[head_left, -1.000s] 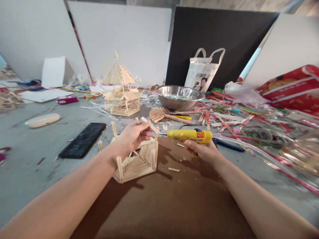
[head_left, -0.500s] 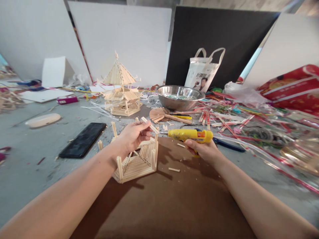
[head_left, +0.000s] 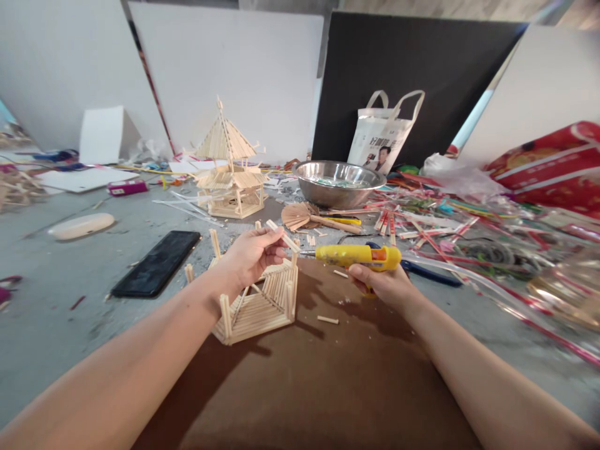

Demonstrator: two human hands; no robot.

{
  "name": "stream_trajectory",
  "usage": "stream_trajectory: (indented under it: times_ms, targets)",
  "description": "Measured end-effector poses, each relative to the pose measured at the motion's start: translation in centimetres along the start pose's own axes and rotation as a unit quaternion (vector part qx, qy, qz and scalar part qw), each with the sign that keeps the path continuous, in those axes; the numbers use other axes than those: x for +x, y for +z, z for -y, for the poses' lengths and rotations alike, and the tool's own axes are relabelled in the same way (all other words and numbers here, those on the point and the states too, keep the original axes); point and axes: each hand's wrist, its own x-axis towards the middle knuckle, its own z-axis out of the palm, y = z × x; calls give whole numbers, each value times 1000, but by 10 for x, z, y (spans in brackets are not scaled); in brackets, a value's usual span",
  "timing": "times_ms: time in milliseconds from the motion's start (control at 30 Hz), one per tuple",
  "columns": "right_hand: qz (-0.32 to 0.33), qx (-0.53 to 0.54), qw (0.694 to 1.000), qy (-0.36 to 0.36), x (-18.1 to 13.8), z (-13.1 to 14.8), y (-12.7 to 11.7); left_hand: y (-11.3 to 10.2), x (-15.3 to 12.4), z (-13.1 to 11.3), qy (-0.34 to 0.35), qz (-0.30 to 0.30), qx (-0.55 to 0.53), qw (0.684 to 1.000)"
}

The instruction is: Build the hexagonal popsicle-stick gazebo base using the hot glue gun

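Between thumb and fingers, my left hand [head_left: 257, 253] pinches a short pale wooden stick [head_left: 284, 237], tilted down to the right. Below that hand and wrist stands a wooden stick frame [head_left: 262, 309] with a slatted floor and upright posts, partly hidden by my forearm. My right hand [head_left: 382, 281] is wrapped round the handle of a yellow hot glue gun [head_left: 351, 255]. The gun's metal nozzle points left, close to the lower end of the stick; whether they touch I cannot tell. Both rest over a brown board [head_left: 319, 381].
A finished-looking stick pagoda [head_left: 229, 169] stands behind the frame. Left lies a black phone [head_left: 157, 264]. A metal bowl [head_left: 337, 187], a round wooden fan-shaped piece [head_left: 297, 217] and a white bag [head_left: 379, 137] are farther back. Plastic strips and scraps [head_left: 445, 231] clutter the right.
Hardly anything differs. The glue gun's nozzle has shifted very slightly; both hands keep the same hold on the stick and the gun.
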Motion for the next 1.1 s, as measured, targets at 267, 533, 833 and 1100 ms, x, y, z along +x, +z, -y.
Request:
stream_trajectory:
  times_ms: [267, 533, 833, 1100]
  targets:
    - [-1, -3, 1000, -1, 0, 1, 0, 0, 1, 0, 1, 0, -1, 1000]
    - [-13, 8, 1000, 2, 1, -4, -1, -1, -1, 0, 2, 10, 1, 1000]
    - [-26, 80, 996, 16, 11, -20, -9, -8, -1, -4, -80, 66, 119, 988]
    - [-16, 92, 995, 30, 11, -21, -8, -9, -3, 1, -137, 90, 234, 958]
